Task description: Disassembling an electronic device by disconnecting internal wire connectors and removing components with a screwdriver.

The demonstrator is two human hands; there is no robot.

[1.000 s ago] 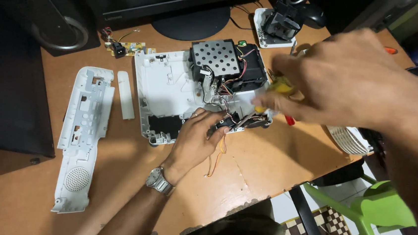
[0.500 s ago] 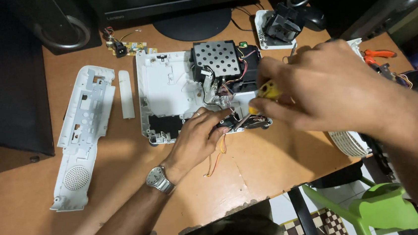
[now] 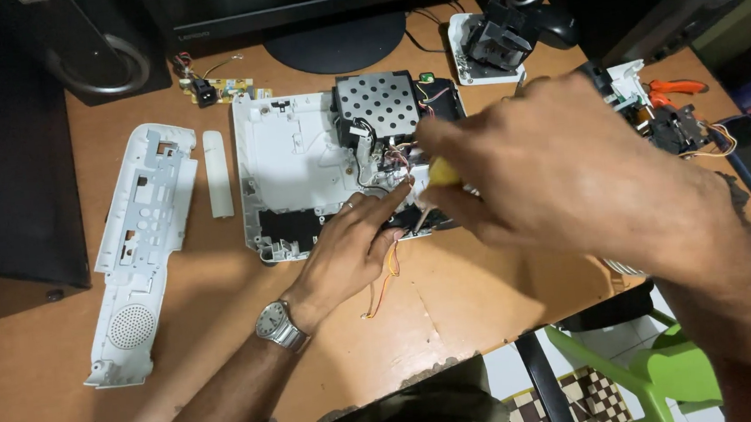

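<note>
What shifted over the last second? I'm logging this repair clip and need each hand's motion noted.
The right hand, gripping a yellow-handled tool, slid left across the opened white device, so it now sits close above the wires. The left hand stayed on the device's lower edge, fingers at the wiring. The detached white panel and the white strip did not move.

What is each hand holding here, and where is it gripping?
The right hand grips a yellow-handled tool by its handle. The left hand holds nothing; it rests on the opened white device.
</note>
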